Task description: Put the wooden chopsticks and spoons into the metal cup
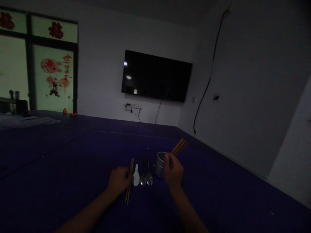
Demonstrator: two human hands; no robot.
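Note:
Several wooden chopsticks (179, 146) stick up and to the right out of my right hand (173, 171), whose fingers are closed round them. Just left of that hand stands a metal cup (159, 165), partly hidden behind it. My left hand (119, 180) is curled with its fingertips on another pair of chopsticks (128, 191) lying lengthwise on the purple surface (109, 145). To their right, side by side, lie a white soup spoon (136, 178), a metal spoon (143, 180) and a second metal spoon (149, 178).
Crumpled clear plastic (29, 121) lies far left, near a dark box-like object (21, 107). Small orange items (64, 111) stand at the back edge. A black television (157, 76) hangs on the wall, and a black cable (206, 85) runs down the right wall.

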